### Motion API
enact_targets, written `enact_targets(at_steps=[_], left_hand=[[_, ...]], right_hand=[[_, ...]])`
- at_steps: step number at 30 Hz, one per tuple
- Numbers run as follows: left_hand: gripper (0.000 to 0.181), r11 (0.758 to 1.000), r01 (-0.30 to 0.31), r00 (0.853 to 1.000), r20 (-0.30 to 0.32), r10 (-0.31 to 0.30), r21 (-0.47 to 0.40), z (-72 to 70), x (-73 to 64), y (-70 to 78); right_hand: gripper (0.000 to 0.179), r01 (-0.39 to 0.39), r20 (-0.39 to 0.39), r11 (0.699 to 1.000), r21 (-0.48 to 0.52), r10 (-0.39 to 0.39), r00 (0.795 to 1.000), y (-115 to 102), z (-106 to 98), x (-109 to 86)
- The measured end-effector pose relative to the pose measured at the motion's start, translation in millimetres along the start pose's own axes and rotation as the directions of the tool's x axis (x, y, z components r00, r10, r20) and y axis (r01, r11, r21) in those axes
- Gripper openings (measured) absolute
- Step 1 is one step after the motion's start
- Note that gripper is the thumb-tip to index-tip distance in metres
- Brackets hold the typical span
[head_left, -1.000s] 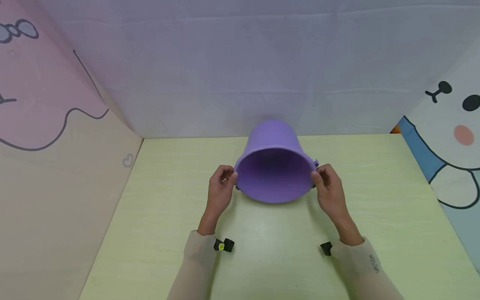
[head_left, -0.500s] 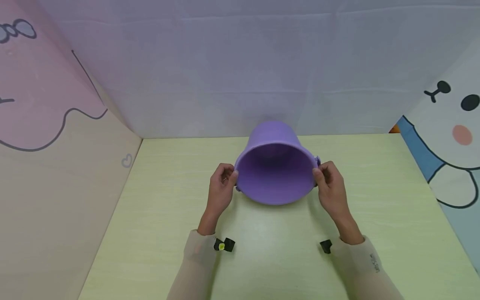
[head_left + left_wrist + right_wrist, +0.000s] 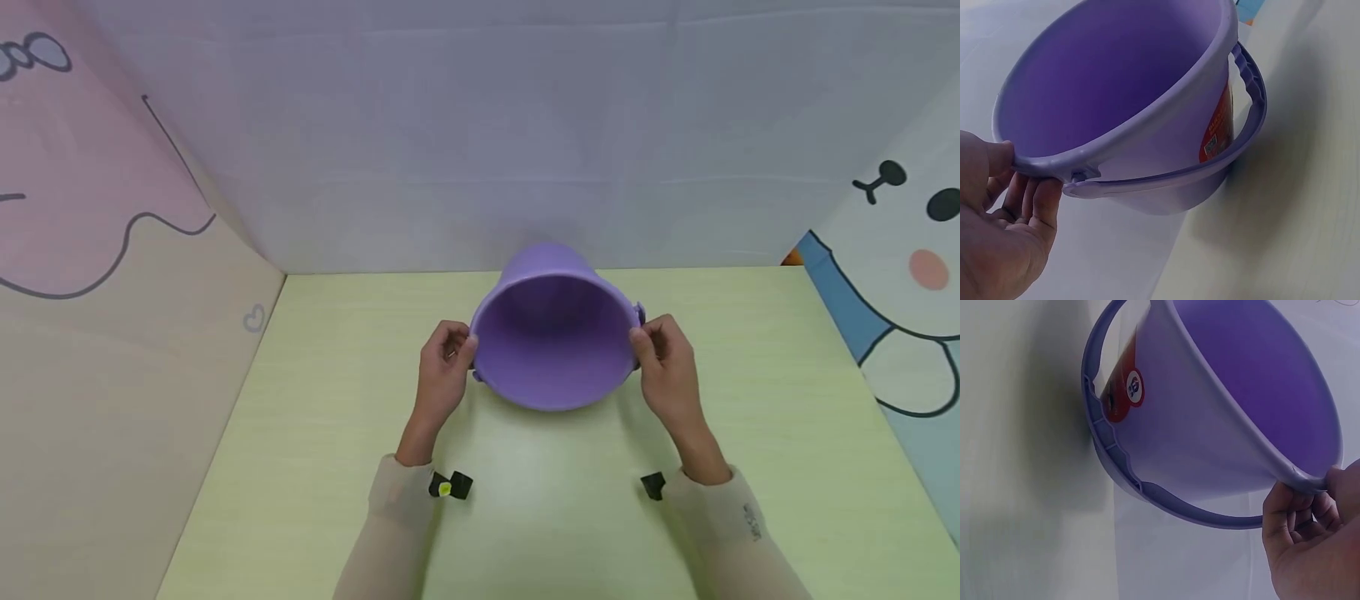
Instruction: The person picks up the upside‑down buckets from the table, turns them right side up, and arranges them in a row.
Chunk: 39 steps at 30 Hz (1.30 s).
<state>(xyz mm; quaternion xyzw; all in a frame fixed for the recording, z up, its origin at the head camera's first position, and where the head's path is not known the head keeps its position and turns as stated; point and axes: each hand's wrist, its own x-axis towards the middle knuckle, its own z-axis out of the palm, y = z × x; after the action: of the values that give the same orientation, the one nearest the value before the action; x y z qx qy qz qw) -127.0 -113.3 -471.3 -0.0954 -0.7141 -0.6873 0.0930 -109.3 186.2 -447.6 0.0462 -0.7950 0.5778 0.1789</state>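
Observation:
A purple plastic bucket (image 3: 555,333) is tilted over the table with its mouth toward me, and its inside shows no contents. My left hand (image 3: 442,371) pinches the rim at the left side, thumb inside and fingers beneath, as the left wrist view shows. On the opposite side my right hand (image 3: 667,375) pinches the rim the same way. The bucket's purple handle (image 3: 1172,180) hangs down under the body, near the table. A red label (image 3: 1124,384) is stuck on the bucket's outer wall, hidden in the head view.
The pale green-yellow table (image 3: 337,400) extends around the bucket. A whitish sheet wall (image 3: 420,150) rises right behind it. Cartoon-printed panels stand at the left (image 3: 112,375) and right (image 3: 900,333). Small black wrist devices (image 3: 452,485) sit at both sleeve cuffs.
The bucket's upper rim has tipped up, so its mouth faces me more fully and looks rounder. Both hands have risen slightly in view, the right one also shifting a little right, still pinching the rim.

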Motion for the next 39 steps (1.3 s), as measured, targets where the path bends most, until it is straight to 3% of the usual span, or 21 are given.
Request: enact_targets(at_steps=[15, 25, 32, 39], left_hand=[[0.014, 0.999, 0.041, 0.999, -0.007, -0.041, -0.026, 2.6, 3.4, 15.1], [0.012, 0.992, 0.109, 0.994, -0.019, -0.110, -0.061, 6.2, 5.7, 25.4], [0.009, 0.986, 0.141, 0.989, -0.026, -0.143, -0.085, 8.0, 7.5, 27.4], [0.009, 0.986, 0.143, 0.989, -0.025, -0.145, -0.090, 10.0, 6.9, 28.3]], right_hand=[[0.017, -0.028, -0.025, 0.999, -0.024, 0.027, 0.999, -11.3, -2.0, 10.2], [0.018, -0.073, -0.020, 0.997, -0.038, 0.072, 0.997, -21.1, -3.5, 15.2], [0.020, -0.157, 0.021, 0.988, -0.004, 0.157, 0.987, -20.9, -6.2, 20.2], [0.021, -0.265, 0.107, 0.961, 0.082, 0.256, 0.961, -20.7, -12.1, 15.1]])
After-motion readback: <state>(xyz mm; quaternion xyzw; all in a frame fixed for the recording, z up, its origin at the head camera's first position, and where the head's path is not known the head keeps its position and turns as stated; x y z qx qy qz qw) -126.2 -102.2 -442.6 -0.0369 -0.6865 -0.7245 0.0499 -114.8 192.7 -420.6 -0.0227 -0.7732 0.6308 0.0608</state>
